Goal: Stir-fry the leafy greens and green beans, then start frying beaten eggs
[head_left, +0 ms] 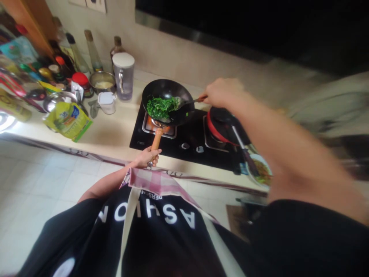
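A black wok [184, 94] with a wooden handle sits over the left burner, where an orange glow shows beneath it. My left hand [147, 157] is wrapped around that handle near the counter's front edge. Dark green leafy vegetables [160, 107] lie in a heap in the wok. My right hand [221, 92] is closed on the wooden grip of a spatula [188, 102], held in from the wok's right side. The spatula's metal head touches the greens, which partly cover it.
On the right burner stands a red pan [213, 125] with a dark lid. A plate of food [263, 169] is at the counter's right end. To the left are a clear pitcher [124, 77], a yellow-green bag [69, 121], a metal bowl [100, 79] and several bottles.
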Motion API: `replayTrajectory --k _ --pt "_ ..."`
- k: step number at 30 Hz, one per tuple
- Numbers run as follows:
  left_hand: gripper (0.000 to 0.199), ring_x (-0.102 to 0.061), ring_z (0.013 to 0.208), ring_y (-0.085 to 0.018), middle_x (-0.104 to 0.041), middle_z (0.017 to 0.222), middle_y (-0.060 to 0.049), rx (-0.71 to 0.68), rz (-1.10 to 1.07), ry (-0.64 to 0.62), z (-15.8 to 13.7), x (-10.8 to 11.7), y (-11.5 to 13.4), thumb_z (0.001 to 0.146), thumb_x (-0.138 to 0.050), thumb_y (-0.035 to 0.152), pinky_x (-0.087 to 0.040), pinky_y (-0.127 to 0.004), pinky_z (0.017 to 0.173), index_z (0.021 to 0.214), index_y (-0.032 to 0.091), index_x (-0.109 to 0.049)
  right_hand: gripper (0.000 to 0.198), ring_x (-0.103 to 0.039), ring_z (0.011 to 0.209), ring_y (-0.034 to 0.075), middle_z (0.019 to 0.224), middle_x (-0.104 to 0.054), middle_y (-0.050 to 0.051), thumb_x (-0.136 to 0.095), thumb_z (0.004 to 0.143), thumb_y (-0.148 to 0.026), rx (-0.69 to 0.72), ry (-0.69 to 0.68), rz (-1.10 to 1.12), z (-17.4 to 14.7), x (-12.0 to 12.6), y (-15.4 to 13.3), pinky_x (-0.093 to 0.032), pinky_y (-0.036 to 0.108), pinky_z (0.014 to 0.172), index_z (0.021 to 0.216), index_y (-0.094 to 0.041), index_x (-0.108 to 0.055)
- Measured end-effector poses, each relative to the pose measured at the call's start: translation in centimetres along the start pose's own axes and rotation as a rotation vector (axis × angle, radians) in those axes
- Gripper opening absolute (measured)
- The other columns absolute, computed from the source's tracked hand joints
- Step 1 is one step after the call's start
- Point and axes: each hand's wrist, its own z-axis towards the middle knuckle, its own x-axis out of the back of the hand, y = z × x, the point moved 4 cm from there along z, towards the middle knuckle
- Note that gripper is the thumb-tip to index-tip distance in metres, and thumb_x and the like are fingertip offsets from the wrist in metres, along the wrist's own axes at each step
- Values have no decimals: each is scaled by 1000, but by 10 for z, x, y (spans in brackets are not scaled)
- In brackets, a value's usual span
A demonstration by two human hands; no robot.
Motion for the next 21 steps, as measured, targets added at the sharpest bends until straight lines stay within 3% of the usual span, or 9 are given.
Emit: replayTrajectory --k 5,10,13,16,21 --pt "20 -39 36 -6 -47 56 7 4 -9 0 6 3 -5 94 -62 22 -31 -16 35 91 21 -42 34 -61 105 29 112 -67 16 -54 96 -26 58 131 -74 -23 9 20 -47 44 89 123 -22 -74" --pt "25 -40 36 -6 -47 57 8 -1 -9 -1 4 4 -4 92 -66 24 -31 -16 36 91 22 -41 37 -62 112 34 123 -65 19 -49 99 -25 -55 91 -141 -8 0 43 -47 45 88 125 -24 -74" --pt "23 -39 36 -6 -47 56 8 6 -12 0 2 3 -3 92 -64 23 -30 -16 36 91 22 -41 38 -62 112 33 123 -64 22 -46 100 -24 -57 61 -99 6 -18 34 -47 45 90 124 -17 -74" --pt "24 -39 36 -6 -47 56 8 3 -11 4 3 4 -3 92 -65 24 -30 -16 35 91 21 -41 40 -60 111 29 121 -64 20 -44 101 -24 28 93 9 12 -33 12 -44 41 92 131 -19 -70" --pt "29 -40 36 -5 -47 57 8 -2 -12 -9 5 4 -4 89 -70 28 -31 -16 36 91 21 -42 38 -60 106 28 116 -66 15 -49 99 -28 95 141 54 -9 -15 1 -43 39 88 131 -29 -70"
